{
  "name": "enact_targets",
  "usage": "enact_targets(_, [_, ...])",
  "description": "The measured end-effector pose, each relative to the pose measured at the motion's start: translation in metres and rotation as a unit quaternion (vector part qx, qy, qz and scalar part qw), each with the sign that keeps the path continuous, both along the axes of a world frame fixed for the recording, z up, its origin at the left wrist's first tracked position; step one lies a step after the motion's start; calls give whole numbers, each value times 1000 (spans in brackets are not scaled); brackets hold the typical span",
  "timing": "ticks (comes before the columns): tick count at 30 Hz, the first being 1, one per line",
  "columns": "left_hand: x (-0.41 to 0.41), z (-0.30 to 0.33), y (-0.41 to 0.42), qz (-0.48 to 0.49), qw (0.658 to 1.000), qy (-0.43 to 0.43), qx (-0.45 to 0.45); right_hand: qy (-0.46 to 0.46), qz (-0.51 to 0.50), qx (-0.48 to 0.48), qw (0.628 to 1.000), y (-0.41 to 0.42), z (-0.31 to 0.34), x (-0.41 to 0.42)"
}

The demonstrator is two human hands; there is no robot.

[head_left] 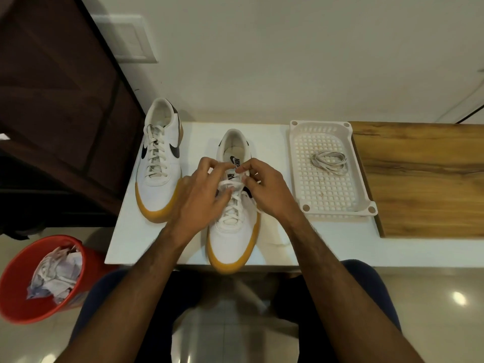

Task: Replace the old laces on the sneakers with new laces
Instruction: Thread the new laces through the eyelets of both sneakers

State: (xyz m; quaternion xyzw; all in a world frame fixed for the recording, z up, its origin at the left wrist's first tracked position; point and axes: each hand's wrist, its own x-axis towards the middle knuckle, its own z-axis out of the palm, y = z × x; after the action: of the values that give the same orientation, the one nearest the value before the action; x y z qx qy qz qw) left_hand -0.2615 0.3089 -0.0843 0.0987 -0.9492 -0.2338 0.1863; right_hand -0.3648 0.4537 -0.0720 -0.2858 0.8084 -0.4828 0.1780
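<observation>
Near sneaker (230, 231) standing toe-first at the front edge of the white table (275, 247); everything else placed from it. Left hand (201, 189) and right hand (264, 187) close together over its tongue, both curled onto the lace (230, 186) at the topmost eyelets, right fingertips (242, 170) pinching a strand just under the printed tongue label. Cannot tell whether a bow is being tied or undone; cannot tell old lace from new on this shoe either.

Beyond and to the left of the near sneaker, well apart: second sneaker (159, 163), fully laced, untouched. To the right, near but not touching: perforated white tray (361, 163) with a loosely coiled spare lace (328, 162) lying in it. Down left, off the table, on the floor: red bin (15, 292) holding crumpled paper.

Handling, as a judgement: lace likely light, limp, flat-woven, no stiffness except at the tips; prone to twisting and to snagging at eyelets when pulled slantwise. Best taken near the tip for threading, or close beside the eyelet for drawing slack through, one crossing at a time. Shoe itself light, firm in the rubber sole, soft in the upper; likely to slide on the smooth tabletop under a pull, hence worth steadying at the eyelet row or the heel with the other hand.
</observation>
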Motion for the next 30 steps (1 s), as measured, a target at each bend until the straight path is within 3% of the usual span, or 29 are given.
enact_targets(2, [-3, 1, 5, 9, 998, -7, -69, -16, -10, -2, 1000, 1, 0, 0])
enact_targets(9, [-5, 7, 14, -28, 986, 32, -158, -59, -32, -20, 998, 2, -1, 1])
enact_targets(11, [-5, 4, 13, -17, 994, 49, -98, -62, -31, -20, 997, 1, -1, 1])
enact_targets(13, [-4, -1, 8, 62, 990, 98, 79, -63, -32, -14, 997, 2, 0, 0])
enact_targets(14, [-4, -1, 4, 113, 963, 114, 215, -66, -33, -11, 997, 2, 0, 0])
enact_targets(15, [-3, 1, 2, 158, 910, 124, 363, -68, -32, -7, 997, 1, 0, 0])
enact_targets(17, [-3, 5, -1, 234, 763, 114, 592, -61, -31, -2, 998, 1, -1, 0])
enact_targets(18, [-2, 7, -1, 249, 717, 103, 643, -58, -31, 0, 998, 1, -1, 0])
enact_targets(19, [-2, 9, 1, 251, 714, 93, 647, -56, -31, 2, 998, 0, -2, 0])
enact_targets(20, [-1, 9, 1, 238, 760, 90, 598, -53, -31, 5, 998, 0, -2, 0])
enact_targets(21, [0, 10, 0, 205, 836, 92, 501, -50, -31, 6, 998, 0, -3, 0])
enact_targets(22, [1, 11, 1, 156, 912, 87, 371, -44, -30, 7, 999, 0, -3, 1])
enact_targets(23, [0, 11, 2, 105, 961, 75, 243, -38, -30, 8, 999, 0, -3, 1])
enact_targets(24, [-1, 11, 4, 64, 986, 57, 140, -32, -29, 9, 999, -1, -4, 1])
enact_targets(26, [-4, 9, 10, 10, 1000, 25, 8, -9, -28, 20, 999, -2, -4, 1])
enact_targets(28, [-3, 7, 11, 1, 999, -4, -44, 18, -28, 43, 999, -3, -4, 0])
enact_targets(30, [-4, 6, 8, 11, 999, -9, -38, 34, -28, 59, 997, -2, -2, 0])
